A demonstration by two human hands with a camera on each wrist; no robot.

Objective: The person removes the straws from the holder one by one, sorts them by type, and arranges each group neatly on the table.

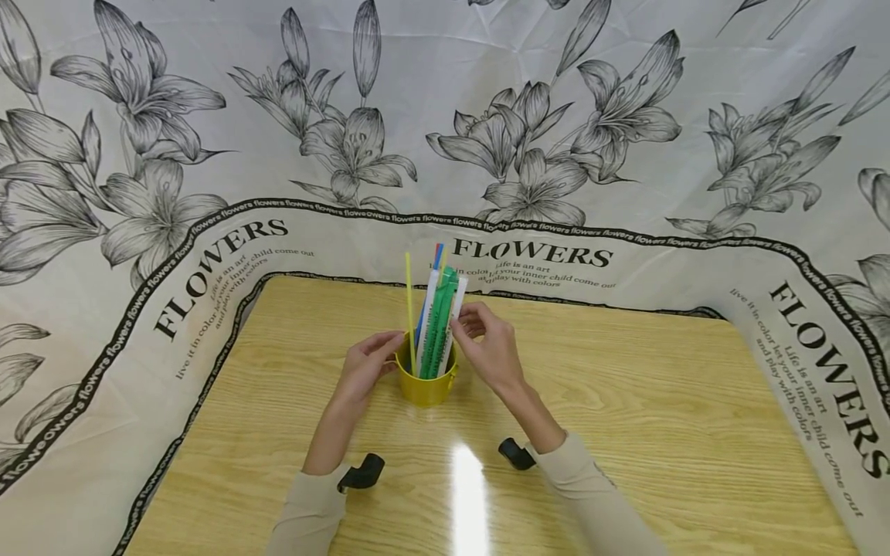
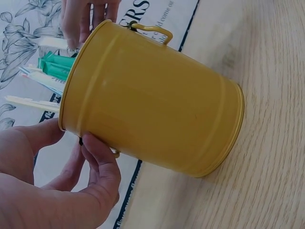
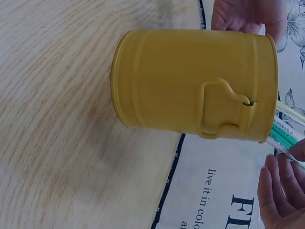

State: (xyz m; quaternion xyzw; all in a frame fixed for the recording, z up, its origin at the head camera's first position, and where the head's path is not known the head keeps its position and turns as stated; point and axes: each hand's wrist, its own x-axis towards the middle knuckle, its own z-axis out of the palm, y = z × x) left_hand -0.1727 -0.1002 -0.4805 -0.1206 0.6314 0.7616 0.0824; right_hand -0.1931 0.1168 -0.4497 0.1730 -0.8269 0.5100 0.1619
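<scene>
A yellow metal bucket (image 1: 426, 392) with small side handles stands upright on the table. My left hand (image 1: 361, 369) holds it at the left of its rim, thumb at the edge and fingers against the outer wall near a handle (image 2: 116, 152). Long thin items rise from the bucket: a yellow stick (image 1: 409, 301), a green wrapper (image 1: 436, 328), blue and red tips, and white printed wrappers. On the right side, my right hand (image 1: 492, 351) pinches a slim white wrapped stick (image 1: 460, 296) between thumb and fingers. Its lower end is hidden inside the bucket.
The wooden table (image 1: 626, 386) extends around the bucket. A white flower-printed cloth (image 1: 389, 46) hangs behind and along the sides, meeting the table's back edge. Black curved pieces (image 1: 363, 472) stick out at both sleeve cuffs.
</scene>
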